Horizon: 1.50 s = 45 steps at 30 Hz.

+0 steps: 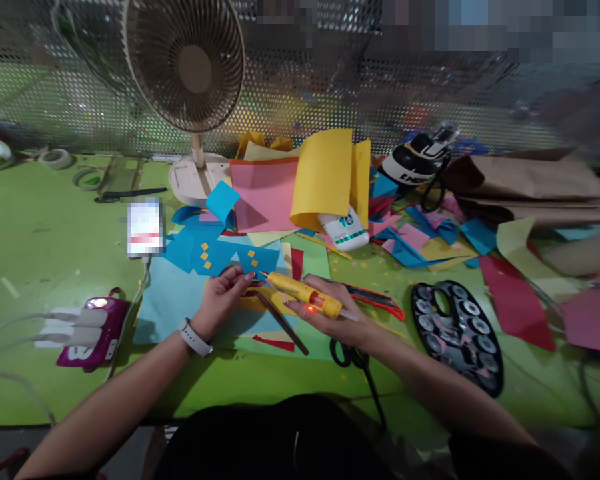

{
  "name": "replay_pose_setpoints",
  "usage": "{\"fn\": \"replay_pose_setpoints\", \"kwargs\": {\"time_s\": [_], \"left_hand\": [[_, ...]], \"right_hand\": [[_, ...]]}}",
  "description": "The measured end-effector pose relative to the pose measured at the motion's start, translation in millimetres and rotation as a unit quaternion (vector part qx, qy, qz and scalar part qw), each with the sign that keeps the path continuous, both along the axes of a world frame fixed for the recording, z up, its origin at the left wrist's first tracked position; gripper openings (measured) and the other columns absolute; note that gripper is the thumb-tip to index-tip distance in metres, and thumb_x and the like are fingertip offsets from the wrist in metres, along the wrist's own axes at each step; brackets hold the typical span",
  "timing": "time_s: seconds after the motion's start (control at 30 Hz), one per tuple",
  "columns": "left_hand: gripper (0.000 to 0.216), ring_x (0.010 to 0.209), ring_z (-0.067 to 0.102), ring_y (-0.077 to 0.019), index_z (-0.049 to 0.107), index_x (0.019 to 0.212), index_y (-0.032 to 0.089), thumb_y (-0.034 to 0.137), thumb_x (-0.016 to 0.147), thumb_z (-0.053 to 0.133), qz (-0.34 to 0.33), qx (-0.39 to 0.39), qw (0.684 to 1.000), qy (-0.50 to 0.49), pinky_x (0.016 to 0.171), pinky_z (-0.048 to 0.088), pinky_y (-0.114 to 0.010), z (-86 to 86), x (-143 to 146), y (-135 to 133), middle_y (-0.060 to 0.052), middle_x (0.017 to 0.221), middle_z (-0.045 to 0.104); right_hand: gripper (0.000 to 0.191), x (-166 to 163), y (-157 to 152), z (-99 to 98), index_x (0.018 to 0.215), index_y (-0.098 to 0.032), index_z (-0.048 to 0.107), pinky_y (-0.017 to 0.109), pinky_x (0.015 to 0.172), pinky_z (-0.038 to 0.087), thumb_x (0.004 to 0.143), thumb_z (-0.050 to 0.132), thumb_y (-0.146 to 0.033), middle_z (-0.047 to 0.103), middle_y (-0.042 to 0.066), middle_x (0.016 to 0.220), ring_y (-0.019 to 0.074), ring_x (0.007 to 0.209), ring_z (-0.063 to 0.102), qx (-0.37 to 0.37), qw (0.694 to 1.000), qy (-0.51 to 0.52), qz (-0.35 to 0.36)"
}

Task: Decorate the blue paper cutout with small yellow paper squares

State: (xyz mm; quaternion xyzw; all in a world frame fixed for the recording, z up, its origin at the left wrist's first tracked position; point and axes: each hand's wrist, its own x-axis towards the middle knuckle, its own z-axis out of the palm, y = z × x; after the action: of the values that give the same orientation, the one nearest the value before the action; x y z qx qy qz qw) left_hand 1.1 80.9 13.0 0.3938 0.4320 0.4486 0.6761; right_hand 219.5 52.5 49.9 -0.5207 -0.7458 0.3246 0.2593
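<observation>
My right hand (pixel 337 313) grips a yellow glue gun (pixel 305 295) with a lit red light, its nozzle pointing left toward my left hand. My left hand (pixel 227 293), a white watch on its wrist, pinches the edge of a blue paper piece (pixel 225 257) dotted with small yellow squares. The two hands almost meet over a light blue sheet (pixel 167 300). A dark stick (pixel 280 323) lies on the paper beneath them.
A fan (pixel 187 67) stands at the back by a mesh wall. Pink and yellow sheets (pixel 300 187), a glue bottle (pixel 347 230), paper scraps, a red cutter (pixel 380 301), scissors (pixel 353 357), a black palette (pixel 457 333), a power strip (pixel 93 330) and tape rolls (pixel 55 159) crowd the green table.
</observation>
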Motion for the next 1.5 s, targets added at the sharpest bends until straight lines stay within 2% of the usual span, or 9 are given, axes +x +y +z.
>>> {"fn": "replay_pose_setpoints", "kwargs": {"time_s": [0.23, 0.47, 1.0, 1.5], "left_hand": [[0.03, 0.086, 0.072, -0.021, 0.063, 0.082, 0.017, 0.043, 0.074, 0.077, -0.011, 0.019, 1.0, 0.0, 0.078, 0.057, -0.031, 1.7, 0.1, -0.5, -0.004, 0.086, 0.072], [0.029, 0.087, 0.072, -0.0219, 0.059, 0.075, 0.018, 0.041, 0.074, 0.077, -0.011, 0.017, 1.0, -0.013, 0.079, 0.057, -0.032, 0.1, -0.3, -0.7, -0.002, 0.079, 0.071], [0.031, 0.084, 0.072, -0.021, 0.058, 0.076, 0.018, 0.043, 0.074, 0.077, -0.007, 0.016, 1.0, -0.003, 0.075, 0.057, -0.029, -2.1, -0.1, -0.5, 0.0, 0.077, 0.069], [0.032, 0.082, 0.072, -0.0205, 0.059, 0.077, 0.019, 0.043, 0.071, 0.079, 0.007, 0.011, 1.0, -0.014, 0.075, 0.058, -0.03, -1.2, 0.6, -0.6, 0.001, 0.076, 0.068]], "right_hand": [[0.038, -0.7, 1.7, -2.9, 0.067, -0.022, 0.039, 0.022, 0.048, 0.034, 0.084, 0.062, -0.047, 0.044, -0.005, 0.06, 0.0088, 0.053, 0.041, 0.004, 1.0, 0.009, -0.008], [0.038, -1.8, 2.9, -2.1, 0.065, -0.022, 0.039, 0.022, 0.045, 0.033, 0.083, 0.062, -0.046, 0.044, -0.005, 0.057, 0.0086, 0.05, 0.041, 0.014, 1.0, -0.003, -0.014], [0.034, -0.3, 3.0, -7.9, 0.067, -0.022, 0.039, 0.022, 0.046, 0.033, 0.083, 0.063, -0.039, 0.045, -0.006, 0.058, 0.0084, 0.051, 0.043, 0.011, 1.0, -0.015, -0.014], [0.035, -1.1, 3.0, -7.9, 0.067, -0.022, 0.04, 0.023, 0.048, 0.033, 0.085, 0.06, -0.045, 0.044, -0.005, 0.059, 0.0094, 0.052, 0.043, 0.01, 1.0, -0.02, -0.013]]}}
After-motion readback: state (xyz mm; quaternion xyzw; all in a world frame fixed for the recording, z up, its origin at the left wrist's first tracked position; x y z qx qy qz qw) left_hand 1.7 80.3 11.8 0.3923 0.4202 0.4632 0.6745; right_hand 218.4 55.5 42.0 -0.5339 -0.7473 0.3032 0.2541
